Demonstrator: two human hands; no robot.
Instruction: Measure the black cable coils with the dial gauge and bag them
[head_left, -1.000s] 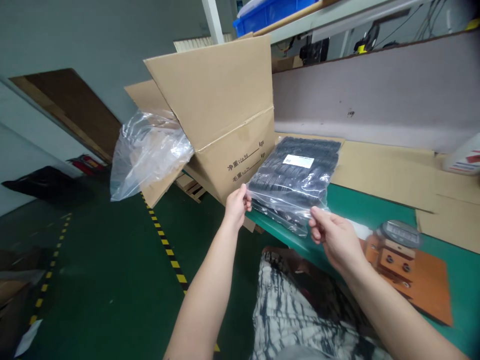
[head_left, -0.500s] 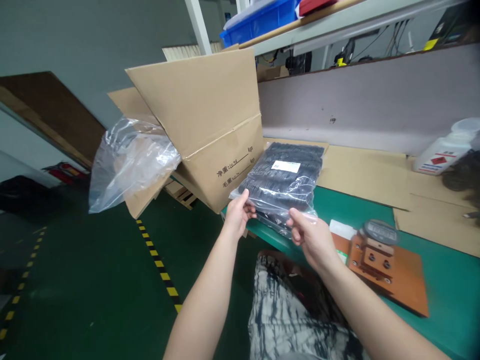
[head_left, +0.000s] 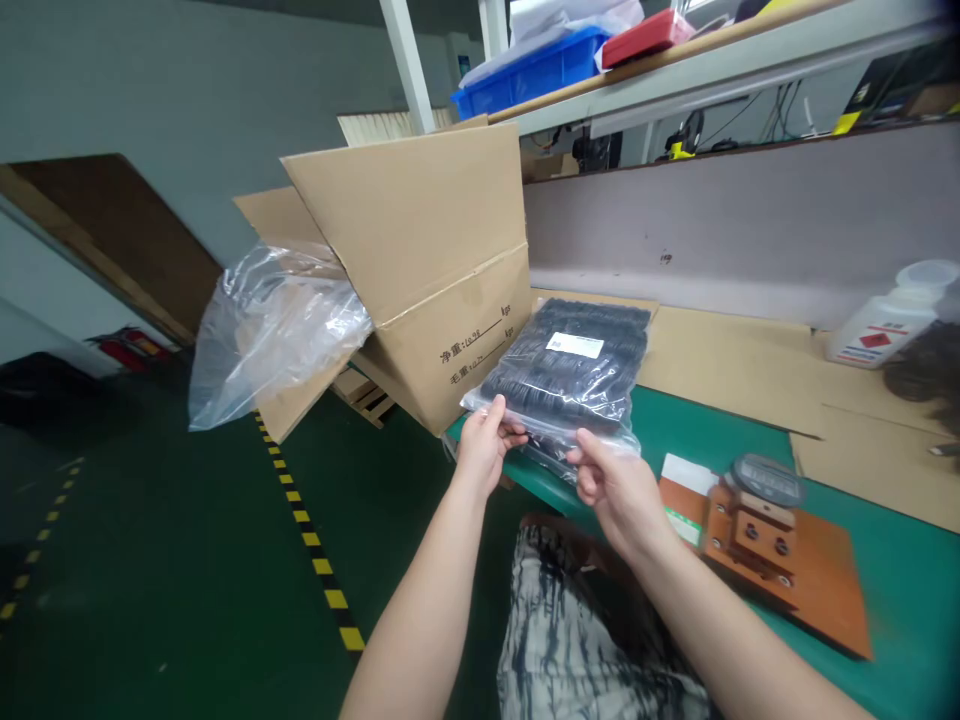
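A clear plastic bag [head_left: 566, 375] packed with rows of black parts lies on the green table, a white label [head_left: 575, 345] on its top. What the black parts are I cannot make out. My left hand [head_left: 486, 445] pinches the bag's near edge at its left corner, thumb on top. At the right part of that same edge, my right hand [head_left: 615, 485] grips the plastic between thumb and curled fingers. Beneath the edge shows more black-filled plastic, partly hidden by my hands.
An open cardboard box [head_left: 442, 300] stands left of the bag, clear plastic liner [head_left: 277, 330] hanging out. On the right are a digital gauge [head_left: 766, 480] on an orange base, cardboard sheets [head_left: 727, 360] and a white bottle [head_left: 885, 315]. A shelf holds a blue bin [head_left: 532, 75].
My left hand has shifted slightly inward along the bag's near edge, and the right one a little left. The whole view has tilted slightly; the bag stays in place.
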